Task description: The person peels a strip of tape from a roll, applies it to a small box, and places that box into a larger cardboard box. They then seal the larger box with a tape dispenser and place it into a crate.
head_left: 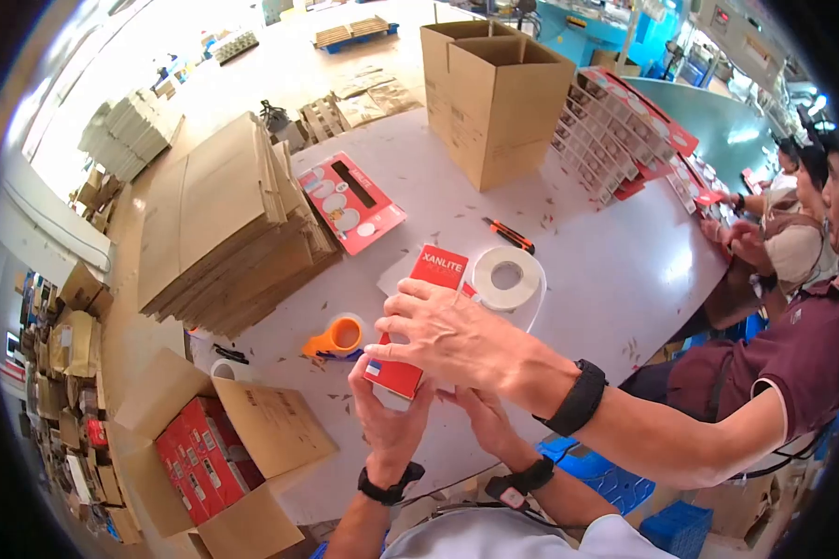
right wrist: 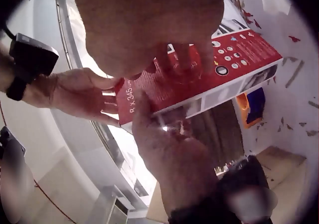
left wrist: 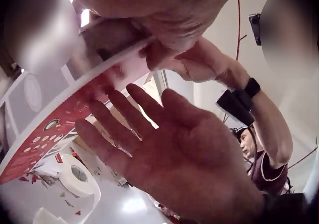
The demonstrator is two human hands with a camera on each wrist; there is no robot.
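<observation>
A red and white XANLITE box [head_left: 438,265] is held up over the table, tilted. My left hand [head_left: 390,429] grips its near end, thumb along one side, as the right wrist view also shows on the box [right wrist: 239,59]. My right hand [head_left: 485,419] is just right of the box; in the left wrist view this hand [left wrist: 184,154] has its fingers spread straight, tips overlapping the printed face. Another person's hand [head_left: 457,331] reaches in from the right and lies across the box, hiding its middle.
A white tape roll [head_left: 506,279], a cutter [head_left: 509,235] and an orange tape dispenser [head_left: 338,337] lie around the box. Flattened cardboard [head_left: 214,224] is stacked left. An open carton [head_left: 294,424] holds red boxes; a tall carton [head_left: 494,112] stands behind. People sit at right.
</observation>
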